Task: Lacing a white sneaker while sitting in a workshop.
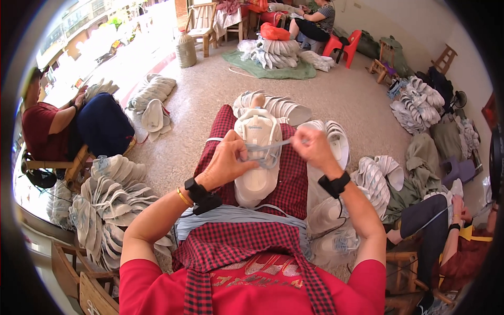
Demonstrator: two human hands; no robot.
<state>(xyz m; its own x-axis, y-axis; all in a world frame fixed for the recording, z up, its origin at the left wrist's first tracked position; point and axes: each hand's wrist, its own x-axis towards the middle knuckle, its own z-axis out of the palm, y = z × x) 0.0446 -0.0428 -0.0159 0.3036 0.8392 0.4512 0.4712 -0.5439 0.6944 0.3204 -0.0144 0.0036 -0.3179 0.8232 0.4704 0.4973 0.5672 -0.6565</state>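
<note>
A: What do we find at the centre?

B: A white sneaker upper (257,181), lying lengthwise on the lap over a red-and-black checked cloth (294,184), its rounded toe toward the wearer. We judge that the lap serves as a low bench, putting the upper within easy reach of both hands.

A: And the hands?

B: We see them apart, one to each side of the upper. The left hand (231,157) reaches over its left edge, thumb on top and fingers curled beside a pale blue lace (281,143); perhaps it steadies the upper. Whether those fingers pinch the lace, we cannot tell. The right hand (315,149) is off the upper's right edge, fingertips clamped on the lace, which runs straight across the upper. That straightness suggests to us a pull meant to take out slack.

A: What else lies around the upper?

B: Nearer the body than its toe, we see a sheaf of pale blue strands (215,216) across the lap, probably laid there to be handy. Just beyond the upper stands a row of nested white uppers (283,107); well to its left is a heaped pile of uppers (107,210). Nesting, we think, saves floor room.
</note>
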